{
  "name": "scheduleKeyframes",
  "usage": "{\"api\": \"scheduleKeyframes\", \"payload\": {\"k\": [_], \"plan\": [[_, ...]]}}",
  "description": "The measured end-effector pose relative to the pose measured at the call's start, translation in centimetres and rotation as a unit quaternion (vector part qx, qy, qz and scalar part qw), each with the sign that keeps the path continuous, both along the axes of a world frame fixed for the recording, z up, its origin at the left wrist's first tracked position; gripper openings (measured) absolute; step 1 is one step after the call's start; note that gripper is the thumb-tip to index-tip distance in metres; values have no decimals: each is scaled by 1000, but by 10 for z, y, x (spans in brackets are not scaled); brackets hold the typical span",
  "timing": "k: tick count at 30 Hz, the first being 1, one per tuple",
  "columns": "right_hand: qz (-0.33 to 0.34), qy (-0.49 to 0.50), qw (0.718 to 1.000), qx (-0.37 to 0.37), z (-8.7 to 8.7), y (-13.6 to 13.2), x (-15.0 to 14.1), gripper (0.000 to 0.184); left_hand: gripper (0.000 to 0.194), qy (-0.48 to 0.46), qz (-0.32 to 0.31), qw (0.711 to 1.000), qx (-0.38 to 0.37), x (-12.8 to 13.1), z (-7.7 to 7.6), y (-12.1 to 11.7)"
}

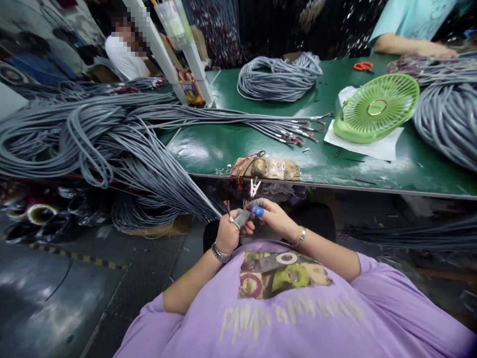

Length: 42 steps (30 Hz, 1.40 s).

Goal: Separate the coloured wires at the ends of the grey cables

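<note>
In the head view, the left hand (228,232) is clenched around the end of a thin grey sheathed cable (208,208), whose stripped coloured wire tips (227,205) stick up above the fist. The right hand (275,219), with grey cloth and blue tape wrapped on its fingertips (258,211), pinches the coloured strands just beside the left thumb; both hands meet below the edge of the green-topped workbench (223,146), in front of the person's lilac printed T-shirt (283,308). The held cable runs up and left into a large sprawling bundle of grey cables (104,134) that drapes over the bench's corner. A small taped wooden block with red wires (266,169) sits on the bench edge just above the hands. Farther back lie a coiled grey cable hank (278,77) and a round lime-green plastic fan (376,107) resting on white paper (368,144). Another person's forearm (410,47) lies at the far right corner.
</note>
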State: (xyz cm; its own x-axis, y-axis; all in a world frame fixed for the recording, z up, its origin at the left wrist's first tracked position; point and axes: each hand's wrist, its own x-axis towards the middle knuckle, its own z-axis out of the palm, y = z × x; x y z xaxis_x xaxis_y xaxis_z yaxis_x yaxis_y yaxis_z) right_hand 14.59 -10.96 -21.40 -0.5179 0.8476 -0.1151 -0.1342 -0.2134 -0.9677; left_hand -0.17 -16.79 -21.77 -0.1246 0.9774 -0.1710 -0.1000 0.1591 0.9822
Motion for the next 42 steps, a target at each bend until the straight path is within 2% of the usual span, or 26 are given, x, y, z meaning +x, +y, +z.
{"api": "scheduleKeyframes", "payload": {"k": [7,10,12,15,20,29,32,34,36,37,39,42], "plan": [[14,41,999,-14,7,4,-11,31,33,60,-76,995,-9,-3,4,-3],[61,20,998,17,9,6,-9,28,34,81,-130,988,-37,-7,6,-2],[71,4,997,39,9,7,-8,27,36,83,-143,985,-47,-8,5,-2],[28,14,999,28,7,5,-10,28,36,72,-113,990,-36,-8,3,-3],[-33,42,998,-45,0,-2,-17,33,37,48,-71,996,-13,-5,3,-7],[-38,62,992,-99,0,-7,-20,35,38,40,-23,999,16,-2,3,-13],[-13,40,997,-68,4,-7,-19,28,35,56,-52,997,1,-3,5,-12],[6,-1,1000,21,7,-6,-17,20,32,77,-84,993,-15,-4,6,-11],[15,-50,990,130,9,-6,-14,13,30,90,-112,989,-34,-6,6,-10],[11,-65,985,161,9,-5,-13,12,30,91,-121,988,-41,-7,6,-9],[-4,-63,988,143,7,-4,-13,16,33,86,-126,987,-43,-8,4,-8],[-47,-18,998,31,-2,-3,-16,32,37,55,-83,995,-23,-7,2,-8]]}}
